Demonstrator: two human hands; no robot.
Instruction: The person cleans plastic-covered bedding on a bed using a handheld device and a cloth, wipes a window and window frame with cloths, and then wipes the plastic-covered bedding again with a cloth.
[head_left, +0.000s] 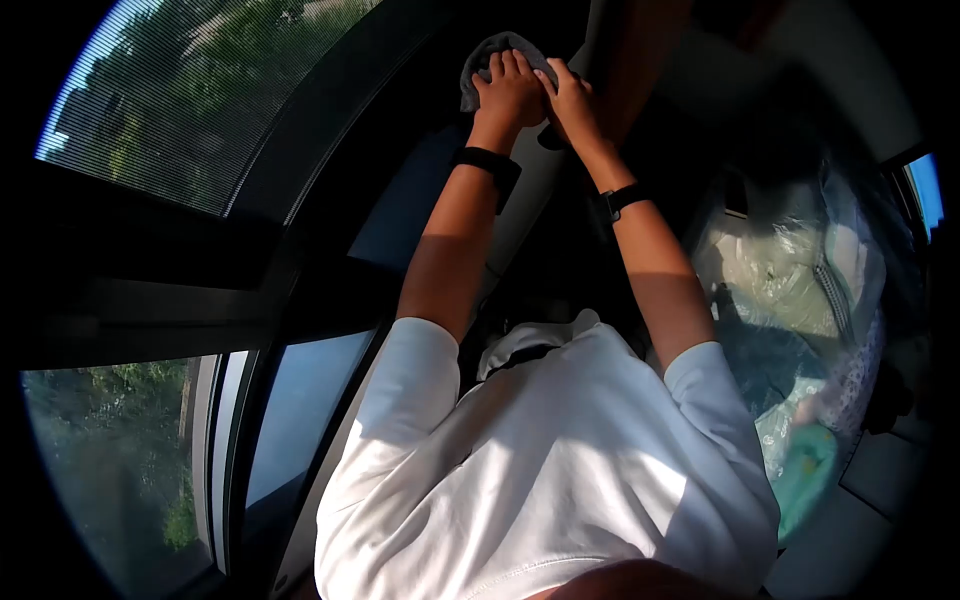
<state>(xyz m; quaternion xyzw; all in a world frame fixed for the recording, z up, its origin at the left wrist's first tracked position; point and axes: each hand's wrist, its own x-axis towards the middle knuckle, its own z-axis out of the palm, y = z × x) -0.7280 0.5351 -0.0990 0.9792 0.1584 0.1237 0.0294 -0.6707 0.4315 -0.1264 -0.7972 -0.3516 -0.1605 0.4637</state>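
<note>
A grey cloth [484, 65] lies bunched against a dark surface at the top middle of the head view. My left hand [510, 95] presses on it with the fingers stretched over it, and part of the cloth is hidden beneath. Close beside it, touching or nearly touching the left hand, is my right hand [573, 102], its fingers extended near the cloth's right edge. Whether the right fingertips hold the cloth is hard to see. I wear a dark band [488, 165] on the left wrist and a dark watch [618, 202] on the right wrist.
Windows [120, 470] with trees outside run along the left, framed by dark trim. On the right lies a heap of clear plastic wrapping [775, 260] over light and green fabric. A brown panel [640, 60] stands near my right hand. Deep shadow hides much around.
</note>
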